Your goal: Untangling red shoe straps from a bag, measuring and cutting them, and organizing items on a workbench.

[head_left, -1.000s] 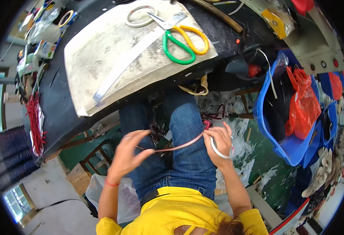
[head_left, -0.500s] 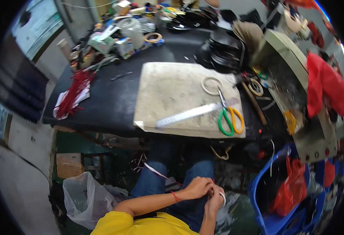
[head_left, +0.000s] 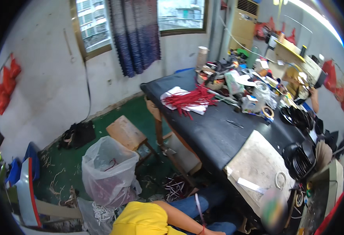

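Note:
My left forearm, in a yellow sleeve, reaches along the lower edge with a red cord at the wrist. Only a sliver of my left hand (head_left: 216, 233) shows there; its fingers are cut off by the frame. My right hand is out of view. A thin pale strip (head_left: 198, 205) hangs over my jeans near the left forearm. On the table, a worn cream board (head_left: 246, 164) carries a metal ruler (head_left: 251, 185) and a cream ring (head_left: 280, 180). A blurred patch with green and orange tints covers the board's near corner.
Dark red strips (head_left: 191, 98) lie on white sheets on the black table (head_left: 191, 129). Clutter and black pieces (head_left: 299, 158) fill its far and right sides. On the floor stand a clear plastic bag (head_left: 109, 164) and a wooden stool (head_left: 125, 132), left of the table.
The view has swung left, so the table sits further right and more floor and wall show. My left hand has slipped almost off the lower edge; my right hand has left the picture.

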A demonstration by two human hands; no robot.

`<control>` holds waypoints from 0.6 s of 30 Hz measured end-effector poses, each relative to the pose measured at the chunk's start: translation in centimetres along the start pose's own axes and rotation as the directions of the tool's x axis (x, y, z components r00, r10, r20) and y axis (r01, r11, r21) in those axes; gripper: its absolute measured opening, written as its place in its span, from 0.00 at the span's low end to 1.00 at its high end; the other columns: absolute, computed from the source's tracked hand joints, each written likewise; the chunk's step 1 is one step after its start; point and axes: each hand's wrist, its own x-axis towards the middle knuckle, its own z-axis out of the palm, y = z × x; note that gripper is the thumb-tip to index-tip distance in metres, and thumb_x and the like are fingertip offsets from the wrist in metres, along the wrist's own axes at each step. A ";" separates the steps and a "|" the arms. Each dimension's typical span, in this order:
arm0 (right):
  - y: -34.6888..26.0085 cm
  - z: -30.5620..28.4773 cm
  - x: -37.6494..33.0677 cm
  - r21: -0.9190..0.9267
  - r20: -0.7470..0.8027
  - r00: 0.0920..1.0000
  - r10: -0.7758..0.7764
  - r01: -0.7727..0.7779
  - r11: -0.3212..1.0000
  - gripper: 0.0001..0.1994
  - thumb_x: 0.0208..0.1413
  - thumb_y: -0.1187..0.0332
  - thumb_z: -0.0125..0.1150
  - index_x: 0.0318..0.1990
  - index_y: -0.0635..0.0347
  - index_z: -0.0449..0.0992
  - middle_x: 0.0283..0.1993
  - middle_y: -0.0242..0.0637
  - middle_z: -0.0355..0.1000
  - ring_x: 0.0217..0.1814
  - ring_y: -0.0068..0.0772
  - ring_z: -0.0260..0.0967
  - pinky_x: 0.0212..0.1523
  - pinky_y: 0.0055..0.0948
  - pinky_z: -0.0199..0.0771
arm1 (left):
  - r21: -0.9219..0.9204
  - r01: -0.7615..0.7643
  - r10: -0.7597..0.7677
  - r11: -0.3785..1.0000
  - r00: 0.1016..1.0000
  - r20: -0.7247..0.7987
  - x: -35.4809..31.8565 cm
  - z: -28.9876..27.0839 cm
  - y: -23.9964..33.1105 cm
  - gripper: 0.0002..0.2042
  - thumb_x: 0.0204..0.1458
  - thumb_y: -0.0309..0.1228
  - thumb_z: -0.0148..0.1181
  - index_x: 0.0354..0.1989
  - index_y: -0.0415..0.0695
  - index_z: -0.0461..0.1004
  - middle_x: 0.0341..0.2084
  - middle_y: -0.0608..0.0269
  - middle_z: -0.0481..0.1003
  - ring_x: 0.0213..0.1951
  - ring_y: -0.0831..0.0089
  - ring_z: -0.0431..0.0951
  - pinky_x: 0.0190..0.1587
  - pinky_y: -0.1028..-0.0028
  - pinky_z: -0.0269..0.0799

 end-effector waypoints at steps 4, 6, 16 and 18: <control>0.9 -3.3 1.1 -0.465 0.269 0.947 -0.175 0.286 0.838 0.21 0.56 0.49 0.50 0.36 0.62 0.72 0.26 0.37 0.70 0.23 0.37 0.64 0.31 0.34 0.67 | 0.388 -0.115 0.025 0.914 0.973 0.228 0.8 2.7 0.4 0.11 0.51 0.38 0.54 0.34 0.46 0.77 0.27 0.54 0.77 0.32 0.55 0.77 0.34 0.60 0.72; 0.7 -5.2 1.0 -0.636 0.371 0.901 -0.224 0.422 0.646 0.22 0.55 0.47 0.50 0.36 0.61 0.72 0.25 0.36 0.70 0.22 0.36 0.62 0.28 0.33 0.66 | 0.304 -0.466 0.483 0.831 0.875 0.023 0.9 2.2 1.6 0.12 0.52 0.41 0.53 0.36 0.47 0.76 0.33 0.53 0.75 0.38 0.54 0.75 0.38 0.60 0.72; 0.0 -8.5 -9.7 -0.796 -0.452 0.892 0.022 -0.392 -0.462 0.18 0.59 0.58 0.50 0.44 0.65 0.74 0.36 0.48 0.75 0.41 0.43 0.71 0.49 0.46 0.66 | 0.627 0.030 0.394 0.778 0.754 -0.525 5.1 -23.7 7.4 0.07 0.50 0.25 0.54 0.36 0.37 0.73 0.33 0.50 0.74 0.40 0.53 0.74 0.42 0.63 0.69; -6.5 -1.3 -1.7 -0.957 -0.289 0.865 -0.409 -0.253 0.141 0.12 0.52 0.67 0.57 0.39 0.66 0.74 0.44 0.46 0.72 0.44 0.45 0.70 0.43 0.35 0.69 | 0.632 0.046 0.362 0.773 0.786 -0.500 8.1 -25.0 6.6 0.08 0.50 0.24 0.53 0.37 0.38 0.74 0.34 0.51 0.75 0.40 0.53 0.74 0.43 0.64 0.69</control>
